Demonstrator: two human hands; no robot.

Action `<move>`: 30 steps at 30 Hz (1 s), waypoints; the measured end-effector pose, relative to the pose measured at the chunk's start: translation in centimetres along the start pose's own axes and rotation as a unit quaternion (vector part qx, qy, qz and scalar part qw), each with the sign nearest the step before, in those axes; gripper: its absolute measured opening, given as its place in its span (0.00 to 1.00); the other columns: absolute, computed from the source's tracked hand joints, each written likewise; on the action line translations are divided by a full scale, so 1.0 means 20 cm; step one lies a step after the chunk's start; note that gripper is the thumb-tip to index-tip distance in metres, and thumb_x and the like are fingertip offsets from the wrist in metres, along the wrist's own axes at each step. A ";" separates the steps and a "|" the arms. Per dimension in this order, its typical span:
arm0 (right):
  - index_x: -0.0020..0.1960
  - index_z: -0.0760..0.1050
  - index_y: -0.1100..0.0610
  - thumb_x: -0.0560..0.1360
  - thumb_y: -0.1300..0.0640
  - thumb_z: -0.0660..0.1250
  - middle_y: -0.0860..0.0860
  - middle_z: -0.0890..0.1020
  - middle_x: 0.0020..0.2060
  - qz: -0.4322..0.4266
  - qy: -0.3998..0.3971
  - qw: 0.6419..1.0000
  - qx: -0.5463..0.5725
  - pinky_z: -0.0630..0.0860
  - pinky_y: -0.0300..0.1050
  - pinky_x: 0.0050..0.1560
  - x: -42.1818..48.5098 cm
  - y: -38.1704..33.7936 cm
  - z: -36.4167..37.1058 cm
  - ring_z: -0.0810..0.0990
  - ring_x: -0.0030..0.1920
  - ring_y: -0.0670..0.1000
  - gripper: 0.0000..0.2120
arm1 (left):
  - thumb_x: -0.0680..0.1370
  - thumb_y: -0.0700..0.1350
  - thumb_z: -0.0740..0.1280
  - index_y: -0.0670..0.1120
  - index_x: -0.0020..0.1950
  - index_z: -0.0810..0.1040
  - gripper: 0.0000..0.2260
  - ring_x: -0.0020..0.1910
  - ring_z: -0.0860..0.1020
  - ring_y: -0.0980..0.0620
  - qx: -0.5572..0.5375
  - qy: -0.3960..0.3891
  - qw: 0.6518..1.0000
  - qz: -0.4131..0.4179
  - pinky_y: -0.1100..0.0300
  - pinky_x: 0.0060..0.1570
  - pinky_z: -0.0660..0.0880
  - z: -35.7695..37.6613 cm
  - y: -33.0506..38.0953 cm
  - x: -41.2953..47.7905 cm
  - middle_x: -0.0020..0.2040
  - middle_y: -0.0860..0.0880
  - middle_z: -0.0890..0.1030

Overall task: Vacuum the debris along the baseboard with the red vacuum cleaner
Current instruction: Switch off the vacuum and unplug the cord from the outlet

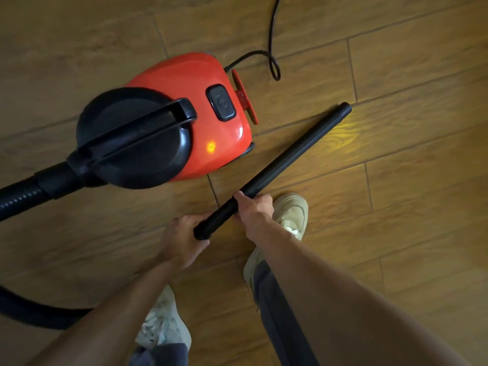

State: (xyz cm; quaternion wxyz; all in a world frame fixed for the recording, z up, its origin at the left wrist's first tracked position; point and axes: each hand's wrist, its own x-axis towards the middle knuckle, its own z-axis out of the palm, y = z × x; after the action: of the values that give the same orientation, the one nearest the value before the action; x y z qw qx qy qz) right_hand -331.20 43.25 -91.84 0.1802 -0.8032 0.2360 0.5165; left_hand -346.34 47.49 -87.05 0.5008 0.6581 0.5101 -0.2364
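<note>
Over at the far left, a black ribbed flexible hose, running up into the black front collar of the red canister vacuum cleaner, with another stretch of the same hose curving across the lower-left corner. Next to the right, the vacuum itself, standing on the brown wood-look plank floor, just left of centre in the upper half of the view. Topped by a black round lid with a black carry handle; behind that, a black rectangular power button and a small glowing orange light on the red shell. At its rear, a red wheel and a black power cord looping away towards the top edge. Below the vacuum, the left hand, fingers curled round the near end of a long black rigid plastic tube. Just to the right, the right hand, wrapped firmly round the same tube a little further along. Tube slanting up and to the right, beside the vacuum but apart from it; impossible to tell whether its far tip touches the floor. Beneath the arms, two pale sneakers, one under the left forearm and one beside the right hand. Further right, a yellow patch of light on the planks near the tube's tip.
</note>
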 end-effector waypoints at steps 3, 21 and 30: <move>0.53 0.74 0.58 0.68 0.51 0.76 0.57 0.83 0.48 -0.006 0.005 0.999 0.033 0.84 0.53 0.50 0.08 0.03 0.04 0.85 0.44 0.57 0.19 | 0.67 0.38 0.74 0.58 0.60 0.80 0.25 0.40 0.81 0.53 0.012 0.002 1.000 0.001 0.61 0.34 0.72 0.05 -0.06 0.09 0.42 0.55 0.83; 0.70 0.65 0.61 0.79 0.52 0.64 0.60 0.75 0.64 -0.183 -0.091 0.906 -0.370 0.71 0.46 0.56 -0.32 -0.12 -0.44 0.75 0.64 0.61 0.23 | 0.76 0.53 0.68 0.52 0.66 0.74 0.19 0.63 0.75 0.48 0.223 -0.054 0.971 -0.069 0.56 0.59 0.72 -0.45 0.31 -0.20 0.63 0.49 0.78; 0.70 0.64 0.58 0.77 0.53 0.64 0.57 0.74 0.64 -0.373 -0.102 0.773 -0.503 0.73 0.54 0.59 -1.13 -0.43 -1.06 0.74 0.65 0.62 0.24 | 0.74 0.55 0.68 0.44 0.67 0.70 0.25 0.67 0.70 0.41 0.299 -0.055 0.953 -0.008 0.48 0.64 0.71 -0.84 1.25 -0.72 0.65 0.43 0.75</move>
State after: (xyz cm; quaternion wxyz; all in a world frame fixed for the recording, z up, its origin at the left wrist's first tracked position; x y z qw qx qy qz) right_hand -318.51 43.35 -62.26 -0.0478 -0.7469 -0.3947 0.5331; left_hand -332.38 56.90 -58.28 0.3068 0.7595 0.3931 -0.4178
